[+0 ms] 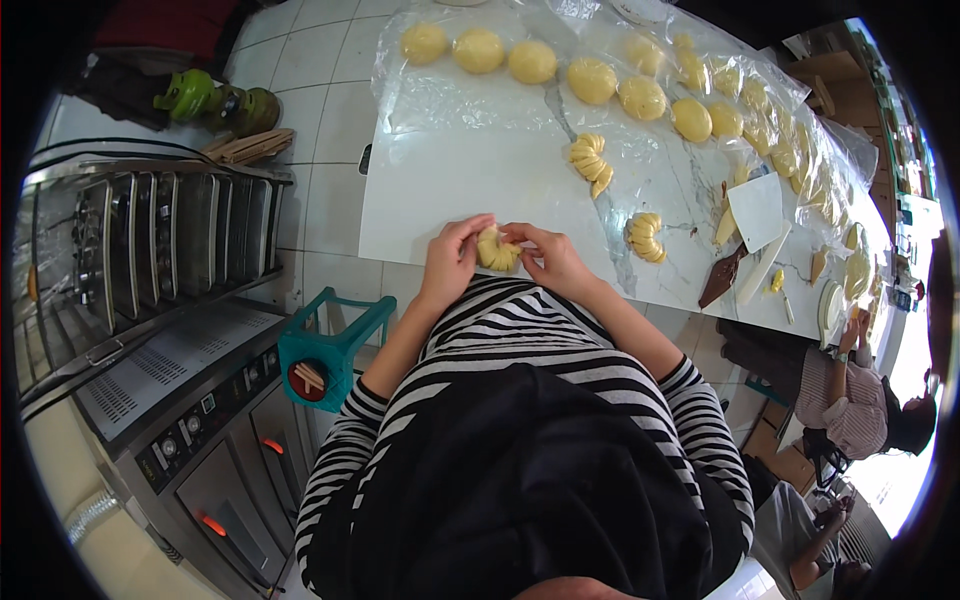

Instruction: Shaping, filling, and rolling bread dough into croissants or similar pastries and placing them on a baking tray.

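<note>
My left hand [452,258] and my right hand [548,256] both pinch one pale yellow, ridged piece of dough [496,249] at the near edge of a white marbled table [450,180]. Fingers of both hands close around the dough from either side. Two shaped, ribbed dough pieces lie further out, one [590,163] near the middle and one [645,236] to the right. A row of round yellow dough balls [530,62] sits under clear plastic film along the far edge.
A white scraper [757,212] and a brown-handled tool [722,278] lie right of the shaped pieces. A rack of metal trays [160,240] and an oven [190,420] stand at left, a teal stool [330,350] beside me. Another person [860,400] sits at right.
</note>
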The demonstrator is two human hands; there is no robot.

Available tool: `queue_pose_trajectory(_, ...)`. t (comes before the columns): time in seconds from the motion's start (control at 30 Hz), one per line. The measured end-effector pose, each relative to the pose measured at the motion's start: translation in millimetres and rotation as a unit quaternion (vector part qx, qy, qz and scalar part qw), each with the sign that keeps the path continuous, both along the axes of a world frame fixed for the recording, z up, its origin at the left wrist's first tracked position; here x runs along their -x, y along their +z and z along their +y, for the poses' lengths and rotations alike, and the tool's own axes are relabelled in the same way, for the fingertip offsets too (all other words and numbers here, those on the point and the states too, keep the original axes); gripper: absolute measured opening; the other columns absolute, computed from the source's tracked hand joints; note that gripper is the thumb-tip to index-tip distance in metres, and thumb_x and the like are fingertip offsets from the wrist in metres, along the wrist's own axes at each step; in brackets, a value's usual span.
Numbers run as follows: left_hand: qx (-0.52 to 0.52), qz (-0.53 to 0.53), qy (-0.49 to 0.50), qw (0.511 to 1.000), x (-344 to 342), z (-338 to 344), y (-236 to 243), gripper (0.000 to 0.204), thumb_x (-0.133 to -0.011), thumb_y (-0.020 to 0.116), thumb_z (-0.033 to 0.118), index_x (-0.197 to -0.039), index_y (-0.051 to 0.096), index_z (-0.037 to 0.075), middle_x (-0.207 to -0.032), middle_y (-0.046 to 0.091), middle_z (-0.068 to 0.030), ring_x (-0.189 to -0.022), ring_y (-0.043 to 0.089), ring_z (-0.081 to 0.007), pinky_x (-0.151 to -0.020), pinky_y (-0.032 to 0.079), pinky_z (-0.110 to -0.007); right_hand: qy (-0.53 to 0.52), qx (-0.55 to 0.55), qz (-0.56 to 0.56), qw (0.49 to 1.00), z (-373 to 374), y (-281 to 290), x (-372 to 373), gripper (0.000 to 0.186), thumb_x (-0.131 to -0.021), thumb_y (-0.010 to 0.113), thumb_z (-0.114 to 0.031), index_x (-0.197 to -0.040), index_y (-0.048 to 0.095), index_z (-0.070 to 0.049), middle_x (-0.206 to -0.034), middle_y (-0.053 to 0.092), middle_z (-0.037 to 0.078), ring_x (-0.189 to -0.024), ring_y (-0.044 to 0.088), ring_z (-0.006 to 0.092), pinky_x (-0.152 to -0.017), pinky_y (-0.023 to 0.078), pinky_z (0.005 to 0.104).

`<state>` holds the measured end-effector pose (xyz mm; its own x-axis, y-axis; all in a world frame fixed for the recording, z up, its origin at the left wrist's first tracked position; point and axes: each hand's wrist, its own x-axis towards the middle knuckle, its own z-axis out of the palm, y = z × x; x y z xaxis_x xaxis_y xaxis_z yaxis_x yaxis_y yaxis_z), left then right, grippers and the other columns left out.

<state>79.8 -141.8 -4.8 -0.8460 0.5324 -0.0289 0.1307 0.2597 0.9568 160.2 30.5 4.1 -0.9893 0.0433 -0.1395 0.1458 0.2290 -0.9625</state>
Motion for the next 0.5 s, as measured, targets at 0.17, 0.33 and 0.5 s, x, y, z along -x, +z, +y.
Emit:
queue_pose_trajectory(0.17, 0.054, 0.228, 0.035, 0.972, 3, 0, 4, 0.033, -0.076, 0.044, -0.009, -0.101, 0.061, 0.005, -0.097, 0.063, -0.0101, -0.090, 0.055, -0.0230, -0.071, 0.046, -0.031, 0.198, -0.135, 0.073, 0.968, 20, 11, 13, 0.073, -0.070, 0.062, -0.001, -0.134, 0.029, -0.005, -0.130, 0.041, 0.017, -0.120, 0.041, 0.0298, -0.102, 0.034, 0.0399)
queue_pose_trajectory(0.33, 0.017, 0.152, 0.015, 0.988, 3, -15, 9, 0.025, -0.072, 0.051, -0.005, -0.093, 0.061, 0.003, -0.092, 0.062, -0.0083, -0.088, 0.056, -0.0251, -0.076, 0.046, -0.034, 0.283, -0.225, 0.123, 0.924, 17, 11, 47, 0.087, -0.059, 0.072, -0.011, -0.136, 0.029, -0.011, -0.133, 0.039, 0.010, -0.124, 0.034, 0.0286, -0.101, 0.029, 0.0394)
queue_pose_trajectory(0.5, 0.059, 0.309, -0.135, 0.940, -4, -12, 4, 0.023, -0.072, 0.063, 0.003, -0.094, 0.062, 0.005, -0.095, 0.062, -0.0044, -0.088, 0.057, -0.0238, -0.080, 0.046, -0.033, 0.386, -0.285, 0.160, 0.863, 15, 1, 70, 0.086, -0.052, 0.076, -0.019, -0.130, 0.039, -0.011, -0.125, 0.047, 0.006, -0.119, 0.039, 0.0261, -0.094, 0.034, 0.0350)
